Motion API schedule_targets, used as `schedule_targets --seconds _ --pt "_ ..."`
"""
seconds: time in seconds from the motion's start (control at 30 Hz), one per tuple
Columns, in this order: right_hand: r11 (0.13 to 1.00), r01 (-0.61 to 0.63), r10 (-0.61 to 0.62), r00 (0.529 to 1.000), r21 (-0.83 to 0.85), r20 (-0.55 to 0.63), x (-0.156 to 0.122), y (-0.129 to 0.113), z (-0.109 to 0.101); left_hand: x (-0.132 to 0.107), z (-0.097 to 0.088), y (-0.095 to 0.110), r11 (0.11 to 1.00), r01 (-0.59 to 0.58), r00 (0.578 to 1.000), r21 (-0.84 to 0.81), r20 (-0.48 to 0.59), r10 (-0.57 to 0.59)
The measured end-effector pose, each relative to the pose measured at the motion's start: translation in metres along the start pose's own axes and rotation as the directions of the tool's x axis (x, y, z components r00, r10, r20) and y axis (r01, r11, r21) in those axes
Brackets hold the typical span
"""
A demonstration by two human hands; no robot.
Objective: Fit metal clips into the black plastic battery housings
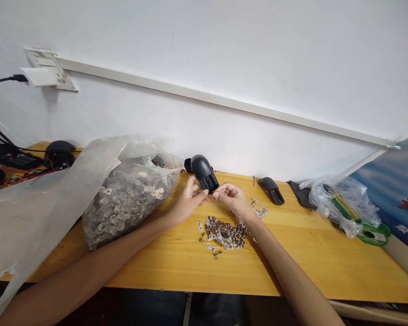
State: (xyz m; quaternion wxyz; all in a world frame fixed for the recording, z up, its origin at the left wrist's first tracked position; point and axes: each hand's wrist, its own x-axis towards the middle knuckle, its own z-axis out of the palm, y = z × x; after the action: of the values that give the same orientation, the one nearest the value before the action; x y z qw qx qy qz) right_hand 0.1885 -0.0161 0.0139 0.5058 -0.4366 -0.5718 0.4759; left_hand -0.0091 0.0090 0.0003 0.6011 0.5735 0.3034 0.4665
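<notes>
Forearms (88, 268) cross the worktop (177, 274). Left hand (191, 199) grips the black casing (201, 168) beyond the metal parts (226, 233); right hand (235, 199) meets its slotted end, grip unclear. Apparent step: compartment work; next move requires steady support.

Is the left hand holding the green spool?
No, the left hand holds a black mouse-shaped shell; the green spool lies apart.

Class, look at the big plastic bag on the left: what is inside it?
Through the cloudy plastic of the bag, many small pale pieces show, with darker bits near the upper right. Whatever lies deeper is covered by the pieces in front and cannot be seen.
</notes>
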Motion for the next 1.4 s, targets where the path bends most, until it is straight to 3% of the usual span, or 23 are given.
schedule_targets --seconds 0.37,0.97,1.17,1.4 --pt "0.999 0.039 -0.035 0.971 0.011 -0.237 0.002 0.012 0.015 0.0 0.001 -0.007 0.999 -0.019 1.0 -0.027 -0.01 0.018" --pt "0.993 -0.117 0.121 0.942 0.032 -0.312 -0.003 0.001 0.028 0.0 0.002 -0.011 0.996 -0.078 0.996 -0.051 0.033 0.08" --pt "0.987 -0.123 0.078 0.934 -0.108 -0.349 -0.003 0.004 0.026 -0.001 0.001 -0.016 0.995 -0.097 0.994 -0.012 0.057 0.098" --pt "0.949 -0.084 0.015 0.975 -0.304 -0.223 -0.003 0.003 0.014 -0.001 0.002 -0.012 0.995 -0.059 0.996 0.075 0.069 0.054"
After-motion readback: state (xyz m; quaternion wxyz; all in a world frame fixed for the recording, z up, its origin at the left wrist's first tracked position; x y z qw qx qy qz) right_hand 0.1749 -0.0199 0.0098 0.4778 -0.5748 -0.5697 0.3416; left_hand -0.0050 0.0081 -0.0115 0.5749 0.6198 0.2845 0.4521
